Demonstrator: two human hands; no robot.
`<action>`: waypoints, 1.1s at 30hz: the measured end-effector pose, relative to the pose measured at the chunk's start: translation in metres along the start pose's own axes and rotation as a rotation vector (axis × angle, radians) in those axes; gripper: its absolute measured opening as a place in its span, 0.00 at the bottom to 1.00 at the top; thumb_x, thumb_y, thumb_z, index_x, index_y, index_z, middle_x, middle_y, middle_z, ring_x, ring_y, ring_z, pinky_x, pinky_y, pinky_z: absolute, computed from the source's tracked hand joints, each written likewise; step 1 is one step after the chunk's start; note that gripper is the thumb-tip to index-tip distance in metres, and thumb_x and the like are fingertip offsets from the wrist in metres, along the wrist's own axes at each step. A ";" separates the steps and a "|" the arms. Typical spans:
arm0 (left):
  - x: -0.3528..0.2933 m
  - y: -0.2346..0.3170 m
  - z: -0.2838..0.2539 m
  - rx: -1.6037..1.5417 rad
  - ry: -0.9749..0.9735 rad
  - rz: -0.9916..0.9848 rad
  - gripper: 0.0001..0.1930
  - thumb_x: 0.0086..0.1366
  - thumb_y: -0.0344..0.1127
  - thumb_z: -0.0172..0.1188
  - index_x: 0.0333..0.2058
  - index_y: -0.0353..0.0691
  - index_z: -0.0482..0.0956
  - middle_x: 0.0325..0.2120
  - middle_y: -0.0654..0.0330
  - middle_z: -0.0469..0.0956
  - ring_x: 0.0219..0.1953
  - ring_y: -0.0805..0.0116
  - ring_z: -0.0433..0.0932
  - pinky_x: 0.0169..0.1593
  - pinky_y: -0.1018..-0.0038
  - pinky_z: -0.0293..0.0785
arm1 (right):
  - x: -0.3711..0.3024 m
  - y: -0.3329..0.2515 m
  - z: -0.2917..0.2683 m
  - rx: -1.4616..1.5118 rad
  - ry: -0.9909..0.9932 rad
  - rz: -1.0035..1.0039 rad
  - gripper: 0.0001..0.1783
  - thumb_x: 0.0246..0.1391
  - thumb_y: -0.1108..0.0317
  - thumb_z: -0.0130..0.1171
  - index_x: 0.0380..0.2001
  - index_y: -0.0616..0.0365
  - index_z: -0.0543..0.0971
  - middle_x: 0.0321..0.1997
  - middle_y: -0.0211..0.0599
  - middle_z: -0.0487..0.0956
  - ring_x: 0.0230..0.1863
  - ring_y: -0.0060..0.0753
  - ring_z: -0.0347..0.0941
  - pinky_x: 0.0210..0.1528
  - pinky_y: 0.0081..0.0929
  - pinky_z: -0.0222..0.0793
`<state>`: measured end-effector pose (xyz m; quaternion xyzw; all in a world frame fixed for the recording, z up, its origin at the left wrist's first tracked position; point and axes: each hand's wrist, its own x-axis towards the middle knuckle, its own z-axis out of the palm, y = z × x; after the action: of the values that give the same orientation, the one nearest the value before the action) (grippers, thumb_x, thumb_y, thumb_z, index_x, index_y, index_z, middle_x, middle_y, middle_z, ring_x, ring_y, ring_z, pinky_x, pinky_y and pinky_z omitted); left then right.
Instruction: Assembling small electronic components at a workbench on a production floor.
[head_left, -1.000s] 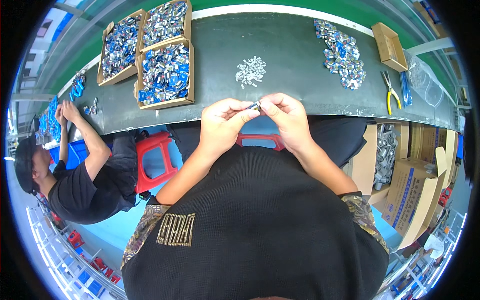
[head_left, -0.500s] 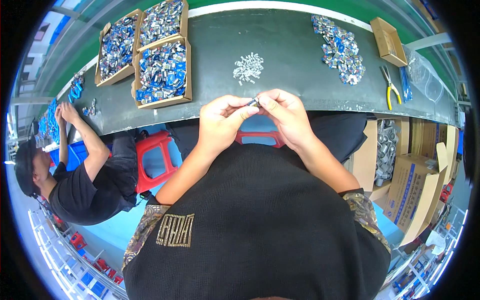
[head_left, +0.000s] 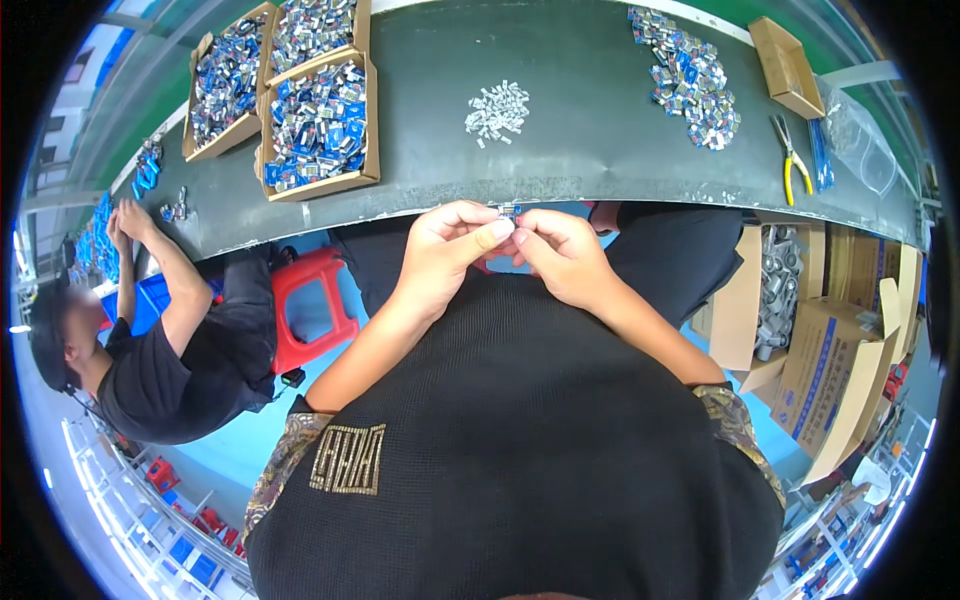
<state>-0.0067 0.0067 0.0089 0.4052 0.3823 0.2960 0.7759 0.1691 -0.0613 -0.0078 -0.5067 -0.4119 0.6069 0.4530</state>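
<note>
Just off the table's near edge, a small blue circuit-board piece with metal parts (head_left: 509, 211) is pinched between my two hands. My left hand (head_left: 447, 245) grips it by thumb and forefinger from the left. From the other side my right hand (head_left: 568, 255) closes its fingertips on it. Fingers cover much of the piece. Beyond the hands, a loose pile of small white pieces (head_left: 497, 112) lies on the dark green table (head_left: 570, 130). Farther right is a heap of similar small blue and metal pieces (head_left: 692, 85).
Cardboard trays (head_left: 322, 188) full of blue and silver pieces stand at left. At right are yellow-handled pliers (head_left: 792, 170), an empty cardboard tray (head_left: 785, 65) and a clear plastic bag (head_left: 858, 145). A carton of metal parts (head_left: 776, 290) sits below. A co-worker (head_left: 170, 350) works at far left.
Both hands have come slightly lower and closer to me, and the held piece has turned so its blue side shows. The table appears shifted upward in view.
</note>
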 end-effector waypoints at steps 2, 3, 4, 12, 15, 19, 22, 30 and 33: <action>-0.001 -0.003 0.000 0.003 -0.008 -0.047 0.09 0.61 0.32 0.66 0.37 0.36 0.79 0.33 0.61 0.81 0.35 0.75 0.80 0.36 0.81 0.74 | 0.000 0.004 0.001 0.021 -0.027 -0.043 0.09 0.63 0.71 0.49 0.32 0.64 0.76 0.33 0.33 0.79 0.34 0.21 0.74 0.35 0.21 0.70; -0.001 -0.005 -0.001 0.009 -0.035 -0.043 0.09 0.61 0.32 0.66 0.37 0.36 0.79 0.32 0.61 0.81 0.34 0.75 0.80 0.35 0.82 0.73 | 0.001 0.006 -0.001 -0.057 -0.021 -0.030 0.10 0.61 0.72 0.49 0.29 0.65 0.76 0.31 0.33 0.79 0.32 0.21 0.74 0.35 0.22 0.71; -0.001 -0.007 -0.003 0.013 -0.060 -0.037 0.09 0.61 0.32 0.66 0.37 0.36 0.78 0.31 0.62 0.81 0.34 0.75 0.80 0.35 0.82 0.73 | 0.001 0.005 -0.003 -0.057 -0.021 -0.025 0.10 0.61 0.72 0.49 0.29 0.65 0.76 0.31 0.33 0.79 0.32 0.21 0.74 0.35 0.22 0.71; 0.001 -0.034 -0.016 0.454 -0.253 -0.058 0.13 0.65 0.40 0.63 0.34 0.35 0.75 0.26 0.67 0.76 0.27 0.84 0.72 0.32 0.84 0.69 | 0.000 0.024 -0.011 0.000 -0.037 0.172 0.11 0.59 0.69 0.48 0.26 0.61 0.76 0.23 0.28 0.75 0.26 0.16 0.70 0.28 0.18 0.66; 0.007 -0.043 -0.022 0.397 -0.318 -0.176 0.11 0.67 0.38 0.59 0.32 0.35 0.75 0.26 0.66 0.76 0.28 0.82 0.72 0.34 0.82 0.70 | 0.001 0.026 -0.012 0.052 -0.038 0.192 0.12 0.59 0.69 0.47 0.25 0.59 0.76 0.22 0.26 0.73 0.24 0.14 0.68 0.27 0.17 0.64; 0.015 -0.043 -0.023 0.413 -0.328 -0.074 0.11 0.69 0.33 0.49 0.27 0.35 0.73 0.26 0.64 0.76 0.30 0.78 0.73 0.37 0.78 0.70 | 0.004 0.031 -0.009 0.028 -0.024 0.171 0.12 0.59 0.68 0.47 0.24 0.60 0.75 0.22 0.25 0.72 0.24 0.15 0.68 0.27 0.17 0.64; 0.017 -0.040 -0.021 0.391 -0.361 -0.046 0.13 0.70 0.33 0.46 0.26 0.36 0.71 0.26 0.63 0.75 0.31 0.75 0.72 0.38 0.75 0.70 | 0.005 0.031 -0.011 -0.063 -0.048 0.179 0.12 0.59 0.69 0.47 0.23 0.60 0.74 0.23 0.25 0.72 0.24 0.15 0.67 0.28 0.18 0.65; 0.024 -0.050 -0.021 0.394 -0.293 -0.120 0.13 0.69 0.33 0.45 0.24 0.37 0.71 0.23 0.66 0.71 0.28 0.76 0.68 0.35 0.77 0.64 | 0.008 0.029 -0.013 -0.042 -0.042 0.114 0.10 0.56 0.71 0.47 0.23 0.61 0.74 0.21 0.26 0.73 0.24 0.15 0.67 0.27 0.17 0.62; 0.027 -0.048 -0.020 0.419 -0.315 -0.144 0.13 0.68 0.33 0.45 0.23 0.37 0.70 0.22 0.66 0.70 0.27 0.76 0.67 0.34 0.78 0.63 | 0.008 0.028 -0.014 0.002 -0.016 0.131 0.10 0.56 0.71 0.47 0.23 0.60 0.74 0.21 0.26 0.73 0.23 0.15 0.66 0.27 0.17 0.61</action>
<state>-0.0020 0.0120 -0.0492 0.5696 0.3376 0.0879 0.7442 0.1787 -0.0602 -0.0388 -0.5275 -0.3807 0.6397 0.4095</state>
